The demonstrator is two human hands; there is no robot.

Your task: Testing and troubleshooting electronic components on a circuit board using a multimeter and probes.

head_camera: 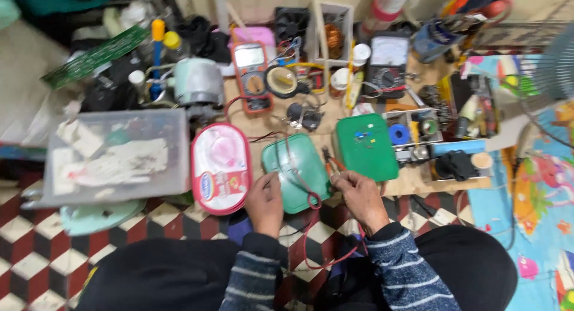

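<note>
- The left hand [264, 202] rests at the near edge of a green case [297, 170], fingers curled together; whether they pinch the red wire [311, 227] cannot be told.
- The right hand [360, 197] holds small pliers [332, 165], fingers clamped on the handles, just beside the case's right edge.
- The case lies on a wooden board [412, 179], between a pink oval tin [221, 167] and a green box [365, 146].
- An orange multimeter [251, 75] lies further back.

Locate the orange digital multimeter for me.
In the head view, the orange multimeter lies at the upper middle of the board, between the grey motor on its left and a tape roll on its right.
</note>
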